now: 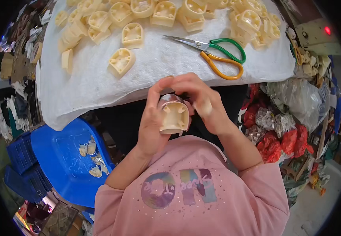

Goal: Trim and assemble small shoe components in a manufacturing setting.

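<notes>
Above my lap, in front of the table's near edge, my left hand [151, 124] holds a D-shaped, hollow cream plastic piece [175, 118], like a shoe heel block. Its open side with inner ribs faces up toward me. A shiny silvery covering [171, 98] wraps its curved far side. My right hand [202, 98] curls round the far right of the same piece, fingers bent against it; some fingertips are hidden. Scissors [206, 46] with one green and one orange handle lie slightly open on the white cloth [88, 84] beyond my hands.
Several similar cream pieces [164, 13] are heaped along the far side of the cloth, with one [121, 62] nearer. A blue plastic bin [60, 157] at left holds silvery and cream pieces [91, 149]. Red bags [271, 145] and clear plastic [300, 98] are at right.
</notes>
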The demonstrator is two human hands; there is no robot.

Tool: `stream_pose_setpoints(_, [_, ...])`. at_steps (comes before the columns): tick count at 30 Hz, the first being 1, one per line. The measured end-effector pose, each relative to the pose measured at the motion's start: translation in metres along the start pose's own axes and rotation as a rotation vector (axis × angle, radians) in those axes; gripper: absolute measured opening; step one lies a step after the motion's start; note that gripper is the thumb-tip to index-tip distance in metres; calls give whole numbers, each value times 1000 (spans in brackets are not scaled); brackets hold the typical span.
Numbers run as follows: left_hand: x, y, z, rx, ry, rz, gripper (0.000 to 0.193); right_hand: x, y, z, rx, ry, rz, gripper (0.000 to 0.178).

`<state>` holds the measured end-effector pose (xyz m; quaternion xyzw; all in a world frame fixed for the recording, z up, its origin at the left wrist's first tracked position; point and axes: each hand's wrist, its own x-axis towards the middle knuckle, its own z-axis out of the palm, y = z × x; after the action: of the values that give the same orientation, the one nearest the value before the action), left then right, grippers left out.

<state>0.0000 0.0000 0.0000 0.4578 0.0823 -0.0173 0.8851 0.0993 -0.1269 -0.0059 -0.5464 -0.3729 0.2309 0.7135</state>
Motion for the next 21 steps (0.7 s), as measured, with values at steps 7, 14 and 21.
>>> stream_pose_setpoints(7, [8,-1,20,22,270,98,79,20,-7,-8,377,-137,655,20])
stream_pose_setpoints(14, [4,6,22,0,129,119,62,5,-16,5,-56,-102,284,17])
stream_pose_setpoints(21, [5,5,26,35,319,298,46,-12,6,34,-240,122,-90,35])
